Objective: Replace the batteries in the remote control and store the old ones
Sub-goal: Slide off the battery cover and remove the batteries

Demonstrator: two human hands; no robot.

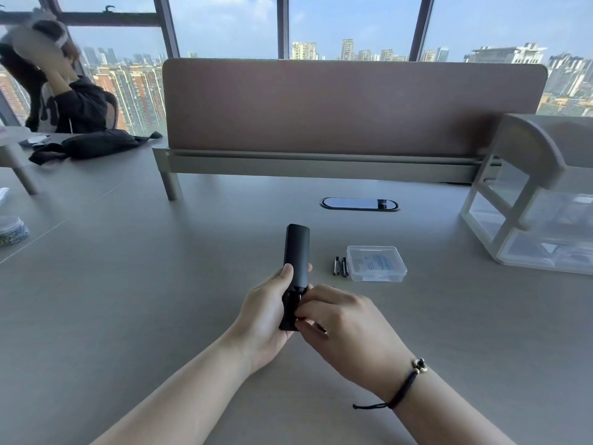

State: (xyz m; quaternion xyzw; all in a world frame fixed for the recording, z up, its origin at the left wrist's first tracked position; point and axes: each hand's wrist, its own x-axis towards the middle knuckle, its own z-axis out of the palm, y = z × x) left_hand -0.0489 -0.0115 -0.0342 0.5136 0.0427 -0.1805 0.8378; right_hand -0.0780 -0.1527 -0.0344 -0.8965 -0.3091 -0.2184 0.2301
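Observation:
A black remote control is held above the grey desk, back side up, with its lower battery compartment open. My left hand grips its lower half, thumb on the back. My right hand has its fingertips curled at the open compartment, pinching something there that I cannot make out. Two small dark batteries lie side by side on the desk to the right of the remote. A clear plastic lidded box sits just right of them.
A brown divider panel runs across the back of the desk, with a cable grommet in front. A clear drawer organizer stands at the right. Another person sits at far left behind a black garment.

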